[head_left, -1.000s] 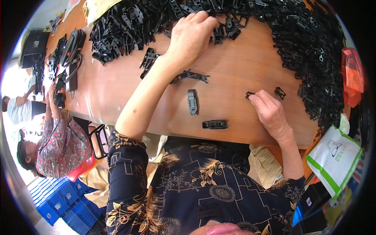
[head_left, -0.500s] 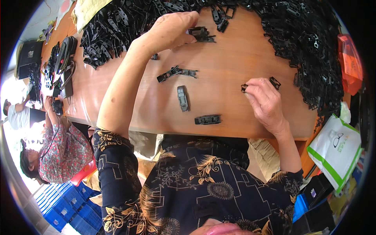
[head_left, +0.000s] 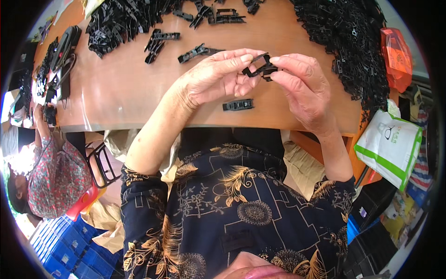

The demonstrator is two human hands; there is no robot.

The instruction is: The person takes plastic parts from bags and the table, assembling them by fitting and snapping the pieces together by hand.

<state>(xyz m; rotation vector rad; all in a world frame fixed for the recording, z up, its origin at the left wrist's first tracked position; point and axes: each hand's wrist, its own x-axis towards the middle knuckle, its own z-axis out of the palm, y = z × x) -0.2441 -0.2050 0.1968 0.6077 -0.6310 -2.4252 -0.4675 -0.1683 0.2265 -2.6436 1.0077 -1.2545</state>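
Above the table my two hands meet over a black plastic frame (head_left: 257,66) with a rectangular opening. My left hand (head_left: 216,78) pinches its left end between thumb and fingers. My right hand (head_left: 304,83) is closed at the other end, its thumb and fingertips on a small black plastic part (head_left: 269,72) that touches the frame. Whether the two are joined, I cannot tell. Below my hands, near the front edge, lies a black ribbed plastic piece (head_left: 238,104). Another black piece (head_left: 197,53) rests just beyond my left hand, partly covered by it.
Heaps of black plastic parts cover the far left (head_left: 118,25) and right (head_left: 348,46) of the wooden table (head_left: 121,83). Loose pieces (head_left: 160,43) lie between. An orange plastic bag (head_left: 396,59) and a white-green bag (head_left: 389,146) are at the right. A person (head_left: 58,179) sits at the left.
My left hand has come back from the far parts to my right hand. My right hand has risen inward, and both now hold the parts together. The view has shifted a little.
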